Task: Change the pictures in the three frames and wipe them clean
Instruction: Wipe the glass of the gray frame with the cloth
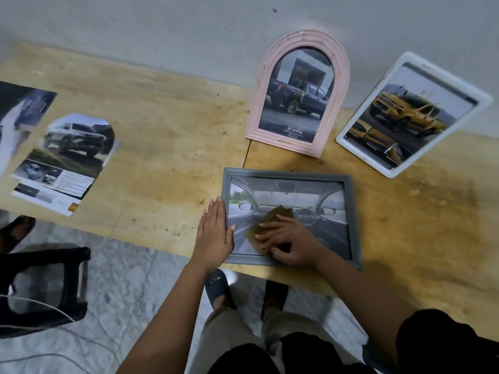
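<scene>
Wiping stage, judged: grey frame [286,176] flat at surface's [162,157] near edge, left hand [214,230] laid flat on its rim, right hand [289,244] gripping cloth [272,217] on glass; pink frame [305,39], white frame [483,99] stand filled at back edge.

"TOYOTA", in white capitals beside the brand's emblem, stands at the 6 o'clock edge of the pickup picture [297,103] inside the pink arched frame [305,40]. Finer lines beneath it are illegible.
</scene>
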The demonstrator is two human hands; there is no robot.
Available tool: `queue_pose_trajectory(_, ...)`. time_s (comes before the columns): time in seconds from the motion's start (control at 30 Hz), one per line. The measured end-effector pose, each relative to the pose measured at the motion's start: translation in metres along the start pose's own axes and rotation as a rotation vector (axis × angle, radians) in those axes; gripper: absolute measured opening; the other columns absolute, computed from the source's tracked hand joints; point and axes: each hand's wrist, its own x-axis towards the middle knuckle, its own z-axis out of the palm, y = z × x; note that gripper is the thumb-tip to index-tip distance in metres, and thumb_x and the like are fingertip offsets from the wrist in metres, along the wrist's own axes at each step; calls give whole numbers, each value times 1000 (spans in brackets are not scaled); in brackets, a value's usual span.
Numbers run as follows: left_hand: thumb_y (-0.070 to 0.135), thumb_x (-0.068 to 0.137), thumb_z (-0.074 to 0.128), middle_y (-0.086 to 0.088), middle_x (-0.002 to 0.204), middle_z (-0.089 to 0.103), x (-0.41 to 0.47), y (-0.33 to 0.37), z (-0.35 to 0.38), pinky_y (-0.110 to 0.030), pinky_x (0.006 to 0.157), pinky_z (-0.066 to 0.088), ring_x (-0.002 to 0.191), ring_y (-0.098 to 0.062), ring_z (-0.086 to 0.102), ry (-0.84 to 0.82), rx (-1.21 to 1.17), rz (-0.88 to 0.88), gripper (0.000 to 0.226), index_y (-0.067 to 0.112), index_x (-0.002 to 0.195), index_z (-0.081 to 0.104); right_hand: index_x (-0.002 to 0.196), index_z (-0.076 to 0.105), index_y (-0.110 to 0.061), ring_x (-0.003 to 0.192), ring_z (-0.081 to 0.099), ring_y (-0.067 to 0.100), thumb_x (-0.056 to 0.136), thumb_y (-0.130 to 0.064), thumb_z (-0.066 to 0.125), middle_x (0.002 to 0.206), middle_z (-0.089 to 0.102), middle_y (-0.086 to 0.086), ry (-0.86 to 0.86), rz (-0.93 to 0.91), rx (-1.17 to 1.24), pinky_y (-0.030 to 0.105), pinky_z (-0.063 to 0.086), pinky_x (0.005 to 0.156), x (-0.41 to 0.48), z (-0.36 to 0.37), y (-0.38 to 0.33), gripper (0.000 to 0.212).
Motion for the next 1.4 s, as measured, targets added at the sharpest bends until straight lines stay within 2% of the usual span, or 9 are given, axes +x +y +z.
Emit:
queue_pose_trajectory(0.23, 41, 90, 22, -7, 158, 3, 0, 1, 1, -31, 116, -2, 144, -15, -5, 24, -44, -33, 71, 8, 149, 1, 87, 76, -19, 121, 41, -14, 73, -31, 48, 108, 69, -12, -84, 50, 48, 21, 14, 111, -19, -21, 11, 34)
queue_pose_trajectory(0.63, 45, 90, 24, -4, 158, 5, 0, 1, 1, -31, 116, 1, 144, -14, -3, 58, -103, -38, 73, 11, 150, 2, 65, 71, -30, 95, 55, -18, 70, -31, 49, 80, 70, -18, 152, 180, -129, 27, 33, 96, -64, -57, 29, 22)
queue_pose_trajectory(0.73, 47, 89, 27, -3, 158, 8, -2, 2, 1, -32, 117, 3, 145, -13, -1, 75, -148, -46, 74, 13, 150, 5, 56, 70, -15, 66, 61, 1, 69, -35, 45, 65, 70, -2, 147, 248, -165, 25, 43, 74, -58, -62, 30, 35)
queue_pose_trajectory(0.8, 48, 89, 31, -1, 158, 10, -2, 3, 0, -33, 117, 4, 145, -13, 1, 90, -201, -64, 74, 14, 150, 7, 44, 56, -9, 41, 44, 12, 74, -35, 45, 45, 53, 4, 159, 375, -118, 24, 36, 50, -46, -64, 26, 41)
queue_pose_trajectory(0.9, 38, 94, 44, 0, 157, 13, -2, 8, 1, -31, 117, 0, 145, -13, 2, 131, -271, -94, 70, 15, 150, 9, 51, 41, -16, 56, 41, 17, 90, -22, 48, 54, 40, 2, 261, 660, 94, 26, 30, 50, -16, -73, 15, 40)
queue_pose_trajectory(1.07, 38, 97, 35, 3, 155, 21, -6, 16, 8, -24, 116, -1, 143, -5, 7, 243, -363, -143, 59, 17, 149, 18, 76, 57, -16, 84, 53, 26, 91, -28, 41, 87, 59, 13, 523, 943, 468, 34, 41, 75, 42, -87, -7, 26)
queue_pose_trajectory(1.23, 30, 96, 23, 14, 151, 20, -4, 16, 13, -23, 116, 5, 141, -2, 12, 306, -329, -142, 53, 19, 148, 24, 84, 52, -5, 78, 49, 27, 99, -18, 30, 82, 54, 15, 602, 564, 186, 36, 38, 70, 122, -71, -40, 29)
queue_pose_trajectory(1.33, 29, 96, 25, 18, 148, 19, -3, 14, 16, -17, 115, 5, 140, 0, 15, 329, -327, -151, 51, 20, 147, 27, 79, 56, -8, 61, 53, 27, 91, -8, 37, 66, 56, 10, 501, 318, -45, 36, 44, 60, 146, -36, -54, 23)
queue_pose_trajectory(1.4, 27, 96, 27, 18, 147, 22, -2, 15, 17, -17, 114, 6, 139, 1, 16, 345, -325, -160, 50, 19, 146, 30, 81, 62, -6, 64, 61, 31, 78, -1, 48, 68, 63, 13, 359, 243, -206, 43, 45, 70, 148, -13, -44, 16)
